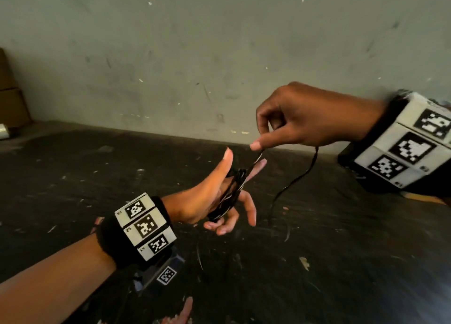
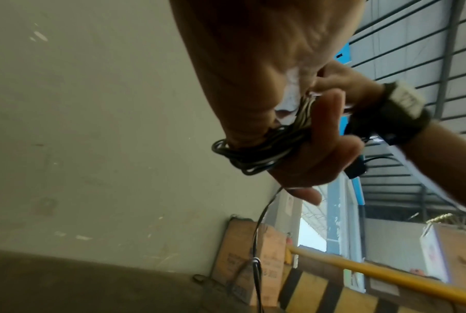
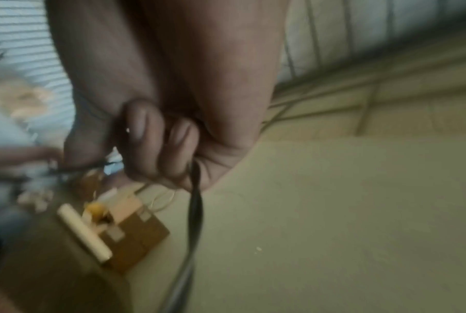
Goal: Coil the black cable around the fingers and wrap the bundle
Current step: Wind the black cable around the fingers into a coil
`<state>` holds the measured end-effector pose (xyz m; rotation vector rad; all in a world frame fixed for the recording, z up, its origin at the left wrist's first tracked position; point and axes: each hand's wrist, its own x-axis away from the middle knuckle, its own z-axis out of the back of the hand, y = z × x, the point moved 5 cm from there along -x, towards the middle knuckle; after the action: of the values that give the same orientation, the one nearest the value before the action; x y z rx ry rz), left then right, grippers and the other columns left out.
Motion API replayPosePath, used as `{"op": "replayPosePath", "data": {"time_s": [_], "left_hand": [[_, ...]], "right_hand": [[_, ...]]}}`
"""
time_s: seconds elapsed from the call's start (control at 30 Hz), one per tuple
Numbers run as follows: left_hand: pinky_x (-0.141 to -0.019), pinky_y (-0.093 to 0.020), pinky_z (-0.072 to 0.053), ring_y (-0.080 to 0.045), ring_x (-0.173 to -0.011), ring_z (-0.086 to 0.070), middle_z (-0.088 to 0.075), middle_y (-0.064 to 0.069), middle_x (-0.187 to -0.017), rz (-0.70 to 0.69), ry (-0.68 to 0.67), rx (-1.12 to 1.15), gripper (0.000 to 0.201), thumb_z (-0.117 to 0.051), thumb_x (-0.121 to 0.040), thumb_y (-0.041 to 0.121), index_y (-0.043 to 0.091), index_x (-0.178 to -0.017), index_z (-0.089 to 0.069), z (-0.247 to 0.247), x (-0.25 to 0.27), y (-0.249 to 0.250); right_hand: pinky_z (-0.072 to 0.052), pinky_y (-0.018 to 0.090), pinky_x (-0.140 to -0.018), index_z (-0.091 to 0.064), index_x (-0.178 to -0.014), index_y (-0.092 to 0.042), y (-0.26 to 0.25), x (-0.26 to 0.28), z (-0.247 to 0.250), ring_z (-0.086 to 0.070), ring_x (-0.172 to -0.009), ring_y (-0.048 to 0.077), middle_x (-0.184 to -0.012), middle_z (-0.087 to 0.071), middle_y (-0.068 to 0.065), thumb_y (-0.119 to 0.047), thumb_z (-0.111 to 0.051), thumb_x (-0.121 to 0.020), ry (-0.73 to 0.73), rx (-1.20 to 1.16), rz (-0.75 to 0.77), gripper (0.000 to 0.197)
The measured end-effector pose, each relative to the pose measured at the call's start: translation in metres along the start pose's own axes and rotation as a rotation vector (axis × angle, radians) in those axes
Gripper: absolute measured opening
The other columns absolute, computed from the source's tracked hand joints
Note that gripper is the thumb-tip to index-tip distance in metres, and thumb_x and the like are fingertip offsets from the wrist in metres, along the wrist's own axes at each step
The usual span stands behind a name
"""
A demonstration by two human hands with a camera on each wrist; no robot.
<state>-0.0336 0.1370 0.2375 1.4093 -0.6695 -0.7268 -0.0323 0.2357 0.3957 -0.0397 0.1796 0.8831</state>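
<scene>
A black cable coil is wound round my left hand, running from the gap between thumb and forefinger down to the lower fingers. The thumb and forefinger stand straight, and the lower fingers curl round the bundle. My right hand is up and to the right of the left hand and pinches the cable just above the coil. The free strand hangs out of the right palm toward the surface. In the blurred right wrist view the curled fingers grip the cable.
Below both hands lies a dark, scuffed surface, backed by a grey wall. Cardboard boxes stand at the far left. The left wrist view also shows boxes and a yellow rail.
</scene>
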Motion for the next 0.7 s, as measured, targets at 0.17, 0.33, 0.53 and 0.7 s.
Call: {"op": "replayPosePath", "data": {"time_s": [0.17,0.33,0.53,0.7], "left_hand": [[-0.03,-0.016,-0.035,-0.013,-0.044,-0.054,-0.058,-0.025,-0.1,-0.004,-0.119,0.065,0.099,-0.026,-0.06,0.092,0.048,-0.148,-0.012,-0.011,0.004,0.007],[-0.031,-0.016,-0.031,-0.016,-0.042,-0.051,-0.058,-0.027,-0.101,-0.061,-0.148,0.139,0.101,-0.028,-0.059,0.092,0.046,-0.148,-0.019,-0.019,0.008,0.023],[-0.03,-0.02,-0.042,-0.026,-0.049,-0.063,-0.059,-0.033,-0.111,-0.203,-0.073,0.329,0.099,-0.019,-0.06,0.089,0.045,-0.149,-0.015,-0.004,0.002,0.049],[-0.04,-0.031,-0.056,-0.032,-0.072,-0.072,-0.058,-0.03,-0.129,-0.294,0.07,0.418,0.098,-0.01,-0.063,0.089,0.045,-0.15,-0.006,0.012,-0.013,0.058]], "right_hand": [[-0.033,0.015,-0.047,-0.062,-0.068,-0.014,0.005,-0.006,-0.003,-0.051,-0.05,0.005,-0.051,-0.05,-0.01,-0.06,-0.052,-0.075,0.1,0.017,0.135,0.048],[-0.03,0.016,-0.047,-0.052,-0.054,-0.014,0.034,-0.012,-0.045,-0.04,-0.042,0.007,-0.046,-0.041,-0.008,-0.047,-0.054,-0.089,0.212,-0.152,0.077,0.048],[-0.055,0.047,-0.073,-0.067,-0.084,-0.008,0.066,0.001,-0.139,-0.066,-0.073,0.03,-0.082,-0.07,0.019,-0.045,-0.039,-0.093,0.277,-0.488,-0.222,0.048],[-0.051,0.035,-0.08,-0.06,-0.107,0.004,0.022,0.002,-0.153,-0.062,-0.08,0.024,-0.088,-0.066,0.017,-0.009,-0.035,-0.1,0.469,-0.556,-0.158,0.029]]}}
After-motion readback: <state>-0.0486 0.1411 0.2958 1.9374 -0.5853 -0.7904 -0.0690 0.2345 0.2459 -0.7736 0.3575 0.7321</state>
